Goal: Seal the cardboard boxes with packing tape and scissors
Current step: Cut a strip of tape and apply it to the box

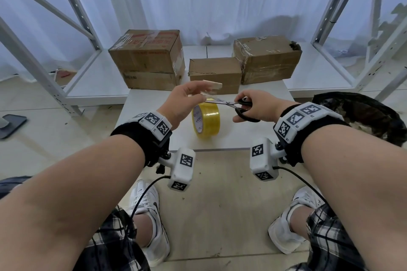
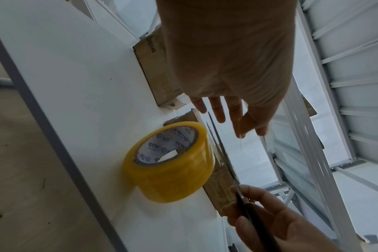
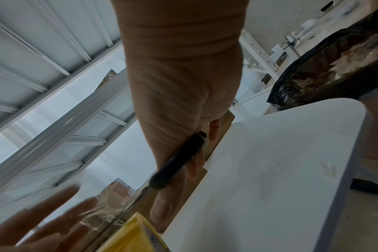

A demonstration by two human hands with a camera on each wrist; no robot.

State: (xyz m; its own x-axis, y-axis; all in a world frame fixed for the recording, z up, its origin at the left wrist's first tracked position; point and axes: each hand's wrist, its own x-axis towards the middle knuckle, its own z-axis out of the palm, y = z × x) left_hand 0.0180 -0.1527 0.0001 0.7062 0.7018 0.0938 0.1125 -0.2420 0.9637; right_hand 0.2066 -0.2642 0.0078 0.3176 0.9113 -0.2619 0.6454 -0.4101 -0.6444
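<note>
**A:** A yellow roll of clear packing tape (image 1: pixel 206 120) stands on edge near the front of a white table (image 1: pixel 259 136), and a strip of transparent tape (image 1: pixel 210 92) is held in the air above it. What holds the strip?

**B:** The left hand (image 1: pixel 184 101) pinches it between thumb and forefinger, the other fingers spread out straight. Whether the strip is already cut free of the roll cannot be told from these views.

**A:** And the cutting tool?

**B:** Black-handled steel scissors (image 1: pixel 231 103) sit in the right hand (image 1: pixel 256 105), fingers curled through the loops. The blades point toward the left hand and reach the strip just below its fingertips (image 2: pixel 240 129); from the left wrist they look slightly parted.

**A:** The targets?

**B:** Three brown cardboard boxes wait at the far end of the table: a large one on the left (image 1: pixel 147 59), a small one in the middle (image 1: pixel 214 73), a worn one on the right (image 1: pixel 266 59). White metal shelving (image 1: pixel 72 17) flanks the table, and a black rubbish bag (image 1: pixel 361 112) sits to the right.

**A:** What could spoil this?

**B:** The blades work close to the pinching fingers, so a hasty snip risks a nick. A loose strip may also curl and stick to itself or to the hand, and the upright roll could be knocked and roll off the front edge.
</note>
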